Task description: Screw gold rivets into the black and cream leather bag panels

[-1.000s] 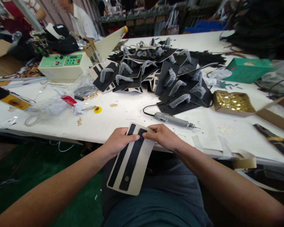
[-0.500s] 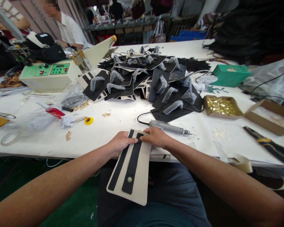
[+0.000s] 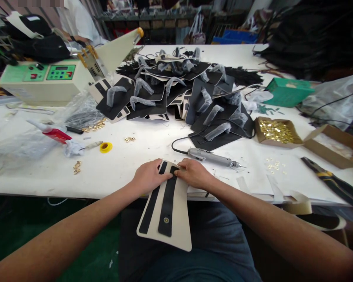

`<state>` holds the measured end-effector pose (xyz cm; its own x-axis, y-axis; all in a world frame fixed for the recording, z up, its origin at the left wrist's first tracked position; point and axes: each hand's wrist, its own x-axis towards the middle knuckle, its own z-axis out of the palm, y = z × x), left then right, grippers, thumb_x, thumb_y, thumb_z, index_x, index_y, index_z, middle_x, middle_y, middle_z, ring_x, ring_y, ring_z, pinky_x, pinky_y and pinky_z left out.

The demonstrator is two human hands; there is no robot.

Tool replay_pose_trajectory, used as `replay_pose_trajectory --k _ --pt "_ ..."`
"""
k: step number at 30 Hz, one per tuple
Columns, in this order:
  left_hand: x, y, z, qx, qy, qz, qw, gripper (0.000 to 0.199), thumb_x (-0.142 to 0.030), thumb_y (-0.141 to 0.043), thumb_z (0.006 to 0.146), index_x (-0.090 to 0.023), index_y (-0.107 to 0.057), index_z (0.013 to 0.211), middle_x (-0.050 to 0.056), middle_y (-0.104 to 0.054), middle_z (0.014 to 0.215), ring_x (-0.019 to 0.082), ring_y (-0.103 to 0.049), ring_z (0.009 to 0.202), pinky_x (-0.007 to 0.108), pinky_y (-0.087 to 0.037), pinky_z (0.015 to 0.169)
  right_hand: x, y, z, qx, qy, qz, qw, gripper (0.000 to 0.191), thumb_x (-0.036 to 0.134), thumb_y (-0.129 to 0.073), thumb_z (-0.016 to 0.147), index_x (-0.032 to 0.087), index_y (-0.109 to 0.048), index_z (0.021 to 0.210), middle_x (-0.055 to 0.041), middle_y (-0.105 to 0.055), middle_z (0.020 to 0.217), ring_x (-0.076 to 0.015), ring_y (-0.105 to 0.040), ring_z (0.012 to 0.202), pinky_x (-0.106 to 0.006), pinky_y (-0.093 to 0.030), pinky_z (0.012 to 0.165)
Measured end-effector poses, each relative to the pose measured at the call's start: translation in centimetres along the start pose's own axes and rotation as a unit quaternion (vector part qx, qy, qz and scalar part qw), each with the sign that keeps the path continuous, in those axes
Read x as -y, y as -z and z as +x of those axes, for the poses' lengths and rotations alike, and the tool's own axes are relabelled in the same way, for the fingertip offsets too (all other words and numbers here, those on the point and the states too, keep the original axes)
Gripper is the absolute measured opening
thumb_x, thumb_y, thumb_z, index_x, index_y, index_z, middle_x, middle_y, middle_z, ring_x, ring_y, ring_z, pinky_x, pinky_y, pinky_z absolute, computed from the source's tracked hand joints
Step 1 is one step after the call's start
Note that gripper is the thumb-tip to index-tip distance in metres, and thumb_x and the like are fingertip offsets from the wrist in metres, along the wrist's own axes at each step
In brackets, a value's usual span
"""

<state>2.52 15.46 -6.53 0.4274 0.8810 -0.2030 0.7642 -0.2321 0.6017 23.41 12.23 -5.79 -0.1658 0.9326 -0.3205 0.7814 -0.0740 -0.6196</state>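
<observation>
Between my hands is a beige panel [image 3: 181,211] with rounded corners, tilted over my lap at the table's edge. Two black strips run along it, and the middle strip [image 3: 167,199] carries a round metal washer-like piece [image 3: 166,220] near its lower end. My left hand [image 3: 150,175] is closed on the panel's upper left edge, thumb on the middle strip. My right hand [image 3: 194,172] pinches the upper right edge, its thumb near the same spot. The fingers beneath the panel are hidden. Just beyond my right hand lies a grey electric screwdriver [image 3: 213,157] with a cord.
Black panels with plastic-wrapped handles [image 3: 153,94] are heaped mid-table. To the right are a box of gold pieces [image 3: 278,132], an open cardboard box [image 3: 332,143], pliers [image 3: 335,182] and a green box [image 3: 288,92]. Leftward are a yellow tape roll [image 3: 106,147], red tube [image 3: 57,135] and control machine [image 3: 47,82].
The panel's lower end has swung slightly right and up, still in both hands. My view has shifted, so the machine on the left sits farther left and higher.
</observation>
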Motion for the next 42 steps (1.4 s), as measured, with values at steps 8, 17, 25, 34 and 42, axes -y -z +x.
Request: replay_pose_trajectory --k 8,17,25,34,42 --pt "1.3 -2.6 -1.3 -0.156 -0.245 0.026 0.957 0.019 -0.028 -0.08 0.087 -0.023 -0.078 0.105 0.008 -0.071 0.13 0.029 -0.061 0.122 0.049 -0.053 0.106 0.2 0.3 0.2 0.021 -0.005 -0.033 0.999 0.021 0.031 -0.062 0.092 0.017 -0.078 0.094 -0.0057 -0.073 0.091 -0.0188 -0.064 0.087 -0.026 -0.039 0.072" --pt "3.9 -3.0 -0.7 -0.177 -0.262 0.018 0.948 0.017 -0.036 -0.075 0.092 -0.028 -0.081 0.107 0.008 -0.073 0.129 0.03 -0.064 0.121 0.053 -0.052 0.106 2.1 0.8 0.7 0.048 -0.05 -0.062 0.996 0.032 0.044 -0.064 0.088 0.024 -0.081 0.106 -0.0067 -0.08 0.11 -0.0234 -0.07 0.101 -0.027 -0.04 0.068" --pt "0.5 -4.2 -1.1 -0.178 -0.202 -0.02 0.963 0.02 -0.021 -0.084 0.079 -0.034 -0.085 0.095 0.005 -0.078 0.121 0.03 -0.069 0.115 0.05 -0.056 0.098 1.1 0.9 -1.1 -0.017 -0.032 -0.061 0.997 0.026 0.026 -0.063 0.081 0.015 -0.077 0.1 -0.011 -0.08 0.099 -0.023 -0.072 0.091 -0.027 -0.04 0.066" --pt "1.0 -5.3 -0.3 -0.202 -0.181 -0.078 0.959 0.029 -0.027 -0.096 0.062 -0.038 -0.087 0.087 0.0 -0.082 0.111 0.03 -0.069 0.109 0.05 -0.051 0.097 -2.0 -1.8 0.7 -0.113 0.009 0.078 0.99 0.036 0.024 -0.064 0.07 0.023 -0.066 0.106 -0.0103 -0.076 0.106 -0.0302 -0.071 0.104 -0.038 -0.049 0.091" --pt "0.4 -4.4 -1.4 -0.175 -0.172 -0.059 0.968 0.021 -0.027 -0.086 0.075 -0.035 -0.086 0.094 0.003 -0.081 0.116 0.031 -0.066 0.117 0.052 -0.051 0.102 -1.5 -2.2 -0.4 -0.162 0.007 0.089 0.983 0.044 0.025 -0.067 0.075 0.023 -0.069 0.119 -0.0118 -0.075 0.113 -0.0322 -0.071 0.111 -0.041 -0.052 0.099"
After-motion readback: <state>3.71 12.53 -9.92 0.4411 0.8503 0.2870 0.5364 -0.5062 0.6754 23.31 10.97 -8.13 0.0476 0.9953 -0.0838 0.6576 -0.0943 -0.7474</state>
